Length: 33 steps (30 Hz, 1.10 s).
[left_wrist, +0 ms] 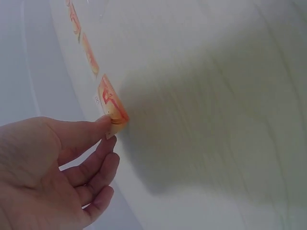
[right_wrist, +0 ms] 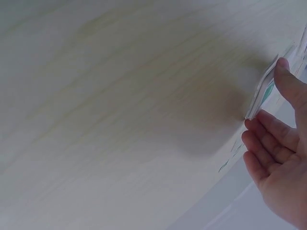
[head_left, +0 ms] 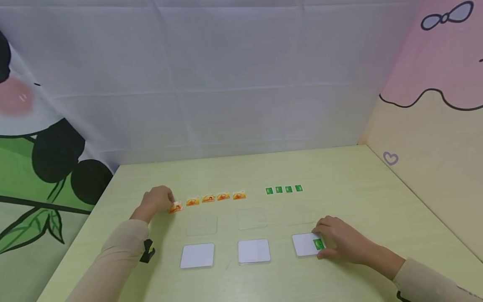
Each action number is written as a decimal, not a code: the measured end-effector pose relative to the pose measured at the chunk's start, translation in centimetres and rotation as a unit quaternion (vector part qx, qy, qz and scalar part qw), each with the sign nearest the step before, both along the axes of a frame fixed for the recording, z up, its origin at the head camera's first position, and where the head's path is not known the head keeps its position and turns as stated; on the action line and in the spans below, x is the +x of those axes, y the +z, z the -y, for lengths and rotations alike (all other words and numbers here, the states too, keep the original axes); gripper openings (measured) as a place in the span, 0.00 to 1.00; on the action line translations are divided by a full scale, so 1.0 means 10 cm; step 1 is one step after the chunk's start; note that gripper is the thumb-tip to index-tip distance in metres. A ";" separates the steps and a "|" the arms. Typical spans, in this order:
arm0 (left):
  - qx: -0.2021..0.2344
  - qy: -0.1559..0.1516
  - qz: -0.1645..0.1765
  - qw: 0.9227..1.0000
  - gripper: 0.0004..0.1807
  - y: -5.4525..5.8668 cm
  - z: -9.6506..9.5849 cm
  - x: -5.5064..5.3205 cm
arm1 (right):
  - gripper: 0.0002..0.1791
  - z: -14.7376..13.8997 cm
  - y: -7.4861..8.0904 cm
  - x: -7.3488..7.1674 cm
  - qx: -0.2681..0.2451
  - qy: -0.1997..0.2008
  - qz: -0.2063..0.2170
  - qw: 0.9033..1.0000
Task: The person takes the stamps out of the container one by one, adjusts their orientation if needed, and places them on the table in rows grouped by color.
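At the left end of a row of small orange stamp-like slips, my left hand (head_left: 155,203) pinches the outermost orange slip (head_left: 175,207) between thumb and finger. The left wrist view shows this slip (left_wrist: 111,103) tilted, one corner under the thumb. My right hand (head_left: 341,239) grips the right side of a white card (head_left: 303,244), thumb at the near edge and fingers at the far edge. A small green square slip (head_left: 318,244) lies on that card, close to the hand. Edge-on in the right wrist view, the card (right_wrist: 263,88) looks layered.
More orange slips (head_left: 208,198) continue the row rightward, followed by several green square slips (head_left: 284,189). Two other white cards, one left (head_left: 197,255) and one in the middle (head_left: 254,251), lie nearer me. Faint clear rectangles (head_left: 201,225) lie behind them. A wall borders the table's right side.
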<state>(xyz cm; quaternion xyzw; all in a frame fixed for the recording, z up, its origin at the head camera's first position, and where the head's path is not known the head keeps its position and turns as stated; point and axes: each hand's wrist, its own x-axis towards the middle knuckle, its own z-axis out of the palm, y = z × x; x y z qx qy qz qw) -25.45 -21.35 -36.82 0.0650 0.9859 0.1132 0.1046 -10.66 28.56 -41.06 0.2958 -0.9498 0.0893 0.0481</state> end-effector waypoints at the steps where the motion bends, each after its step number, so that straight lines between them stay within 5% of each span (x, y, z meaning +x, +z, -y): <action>1: -0.001 -0.001 -0.004 1.000 0.03 -0.02 0.01 -0.01 | 0.28 0.00 0.00 0.00 0.000 0.000 0.000 1.000; 11: -0.002 -0.008 -0.030 1.000 0.03 -0.14 0.06 -0.10 | 0.28 0.00 -0.01 0.00 -0.003 0.003 -0.004 1.000; 33: -0.033 -0.029 -0.068 0.997 0.03 -0.19 -0.03 -0.13 | 0.28 0.00 -0.01 -0.01 -0.002 0.002 -0.007 1.000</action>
